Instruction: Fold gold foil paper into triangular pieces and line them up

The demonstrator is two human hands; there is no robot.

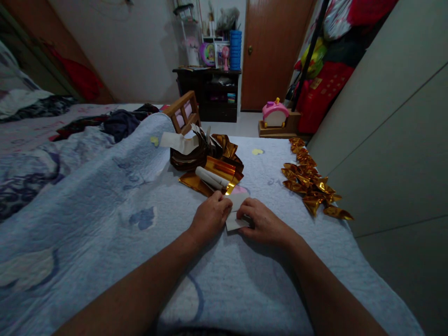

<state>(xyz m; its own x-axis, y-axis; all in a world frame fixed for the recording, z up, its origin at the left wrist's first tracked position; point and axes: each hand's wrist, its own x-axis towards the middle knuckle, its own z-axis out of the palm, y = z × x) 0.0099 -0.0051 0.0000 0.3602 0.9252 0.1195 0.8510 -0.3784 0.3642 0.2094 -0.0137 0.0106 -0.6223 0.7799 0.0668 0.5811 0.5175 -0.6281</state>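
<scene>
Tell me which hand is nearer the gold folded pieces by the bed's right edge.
Right. The right hand, on pale paper, is left of the gold folded pieces; the left hand is farther left.

No wording can be read; the pale label [316, 83] on the red container [325, 100] is too small.

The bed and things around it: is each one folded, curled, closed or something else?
Pale paper: creased, held in both hands
Left hand: closed on its left side
Right hand: curled around its right side
Gold sheet: curled
Paper stack: heaped, edges fanned
Gold pieces: folded, clustered
Dark clothes: crumpled
Door: closed
</scene>
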